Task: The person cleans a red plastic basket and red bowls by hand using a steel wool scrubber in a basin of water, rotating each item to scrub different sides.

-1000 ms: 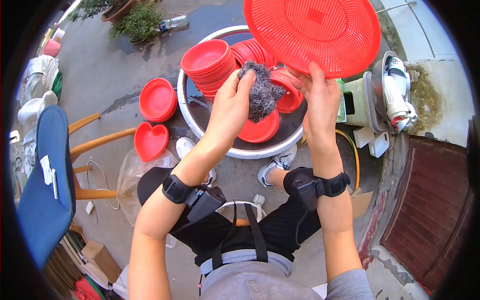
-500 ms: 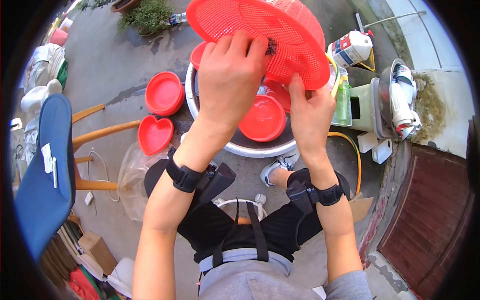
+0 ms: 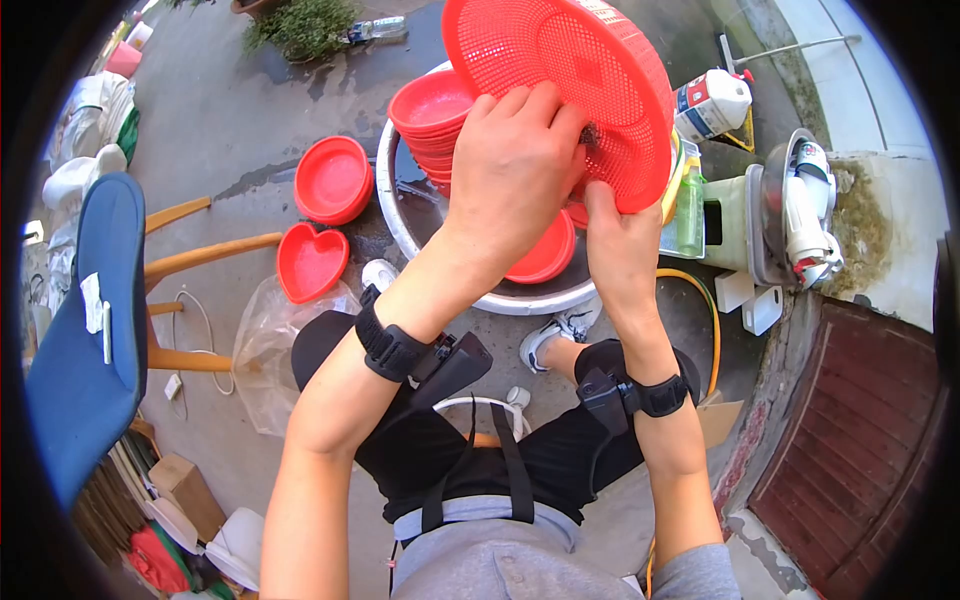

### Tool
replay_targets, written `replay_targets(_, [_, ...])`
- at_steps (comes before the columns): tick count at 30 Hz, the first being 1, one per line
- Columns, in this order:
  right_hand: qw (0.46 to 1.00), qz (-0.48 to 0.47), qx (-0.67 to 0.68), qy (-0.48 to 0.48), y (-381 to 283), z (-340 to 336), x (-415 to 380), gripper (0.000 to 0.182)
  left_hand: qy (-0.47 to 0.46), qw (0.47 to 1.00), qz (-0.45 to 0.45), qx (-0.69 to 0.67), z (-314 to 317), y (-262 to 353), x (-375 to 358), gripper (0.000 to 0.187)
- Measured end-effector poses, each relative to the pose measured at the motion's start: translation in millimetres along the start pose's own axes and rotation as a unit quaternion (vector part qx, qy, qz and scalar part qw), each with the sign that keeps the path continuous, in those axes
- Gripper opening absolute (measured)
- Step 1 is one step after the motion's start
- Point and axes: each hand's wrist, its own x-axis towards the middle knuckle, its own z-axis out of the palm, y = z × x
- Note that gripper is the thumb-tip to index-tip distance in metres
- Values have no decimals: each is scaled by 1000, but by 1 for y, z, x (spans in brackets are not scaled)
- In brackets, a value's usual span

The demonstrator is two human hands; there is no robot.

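My right hand point(image 3: 622, 232) is closed on the near rim of a red plastic mesh basket point(image 3: 555, 50), which is held up tilted. My left hand point(image 3: 515, 165) is curled against the inside of the basket. Its fingers are closed on a dark, wiry scouring pad point(image 3: 590, 135), mostly hidden by the hand. Below the basket stands a wide white-rimmed basin point(image 3: 392, 190) with dark water in it. Inside are a stack of red bowls point(image 3: 432, 105) and another red bowl point(image 3: 545, 252), partly covered by my arms.
Left of the basin, red round bowls point(image 3: 332, 178) and a heart-shaped red dish point(image 3: 312, 262) are on the ground. A blue chair point(image 3: 85, 340) stands further left. At right are a green bottle point(image 3: 690, 212), a white jug point(image 3: 713, 103), a yellow hose point(image 3: 712, 320) and a metal bowl point(image 3: 775, 190).
The basket and both hands have shifted right and slightly down in view. My left hand has moved along the basket's inside. The bowl stack in the basin now shows more.
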Motion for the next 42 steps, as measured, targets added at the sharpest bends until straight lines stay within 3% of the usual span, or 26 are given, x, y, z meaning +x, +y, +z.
replay_targets(5, [1000, -3, -16, -12, -6, 2, -6, 44, 21, 988, -21, 153, -1, -10, 4, 23])
replay_targets(8, [1000, -9, -18, -6, -2, 1, -6, 44, 17, 991, -34, 132, -6, -12, 6, 22])
replay_targets(10, [1000, 2, 3, -18, -4, -1, -5, 44, 6, 1000, 16, -5, -4, -16, 4, 16])
replay_targets(13, [1000, 13, -8, -14, -9, -2, -6, 45, -25, 994, 12, -104, -2, -15, 3, 17])
replay_targets(17, [1000, 3, -21, -12, -6, -3, -6, 45, -27, 996, 0, -85, -2, -6, 1, 17])
replay_targets(19, [1000, 12, 3, -22, -3, -1, -7, 46, -11, 999, -23, 46, -1, -1, -1, 17])
replay_targets(22, [1000, -8, -13, -22, 2, 1, -9, 46, 14, 991, -49, 122, 0, -12, 4, 16])
replay_targets(26, [999, 10, -26, -30, 4, -3, -8, 45, -11, 996, -36, 79, -3, -15, 3, 18])
replay_targets(28, [999, 24, -20, -42, 2, -3, -8, 44, -53, 998, -26, -35, -4, -16, 1, 22])
replay_targets(31, [998, 26, -51, -39, 2, -4, -7, 44, -26, 993, 14, -117, 3, -14, -2, 16])
replay_targets(35, [996, 35, -69, -44, 4, -5, -4, 46, -30, 999, 18, -41, 1, -14, -2, 17])
replay_targets(38, [994, -30, -104, -3, 13, -8, 4, 46, -24, 998, -41, -47, -5, -20, -2, 17])
replay_targets(42, [991, 66, -102, 50, 41, -32, 15, 47, -10, 991, -117, -63, -22, -34, -5, 22])
